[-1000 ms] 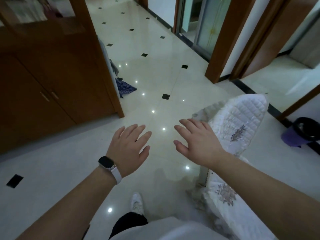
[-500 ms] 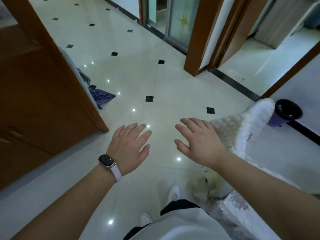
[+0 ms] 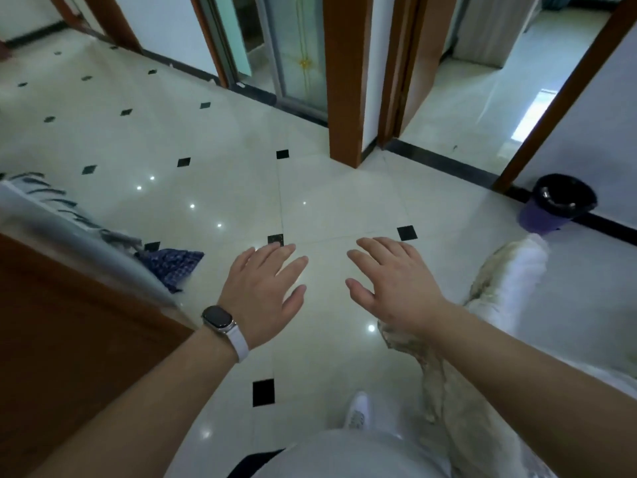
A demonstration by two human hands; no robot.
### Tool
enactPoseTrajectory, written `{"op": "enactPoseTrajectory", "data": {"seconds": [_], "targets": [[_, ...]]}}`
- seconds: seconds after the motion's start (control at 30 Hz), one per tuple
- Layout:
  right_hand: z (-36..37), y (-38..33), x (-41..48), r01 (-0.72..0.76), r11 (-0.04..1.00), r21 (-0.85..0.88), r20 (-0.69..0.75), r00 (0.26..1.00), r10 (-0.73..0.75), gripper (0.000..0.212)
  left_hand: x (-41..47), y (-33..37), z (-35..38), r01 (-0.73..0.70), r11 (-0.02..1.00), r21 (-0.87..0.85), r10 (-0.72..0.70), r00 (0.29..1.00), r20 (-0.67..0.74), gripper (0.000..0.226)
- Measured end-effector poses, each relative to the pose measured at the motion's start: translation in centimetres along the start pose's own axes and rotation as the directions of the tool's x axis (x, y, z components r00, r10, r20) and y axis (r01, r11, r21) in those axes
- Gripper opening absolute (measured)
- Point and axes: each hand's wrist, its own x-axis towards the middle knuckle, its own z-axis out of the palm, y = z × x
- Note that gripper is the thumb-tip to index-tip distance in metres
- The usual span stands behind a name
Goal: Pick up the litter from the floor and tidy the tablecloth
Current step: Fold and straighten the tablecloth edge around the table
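My left hand, with a watch on its wrist, and my right hand hover side by side over the glossy tiled floor, fingers spread and holding nothing. A white quilted tablecloth hangs bunched at the right, partly behind my right forearm. A crumpled blue patterned cloth lies on the floor to the left of my left hand, beside the wooden cabinet. A purple waste bin with a black liner stands by the wall at the far right.
A wooden cabinet fills the lower left, with grey striped fabric by its edge. Wooden door frames and a glass sliding door stand ahead. My white shoe shows below.
The view has swung to the right: the cabinet has slid to the left and the bin has come further into view. Both hands keep the same spread pose in front of me.
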Motion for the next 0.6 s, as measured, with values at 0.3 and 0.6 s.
{"op": "enactPoseTrajectory", "data": {"seconds": [0.3,0.6], "targets": [[-0.3,8.1,1.2,-0.336,0.939,-0.074,-0.006,0.942,0.336,0.049,13.6,1.1,4.3,-0.309,0.946,-0.099,0.309,0.951,-0.024,0.041],[0.6,10.4,2.1,-0.679,0.711,-0.183,-0.028,0.726,0.687,0.050,25.6,1.5,10.3,-0.620,0.738,-0.267,0.633,0.773,-0.045,0.041]]}}
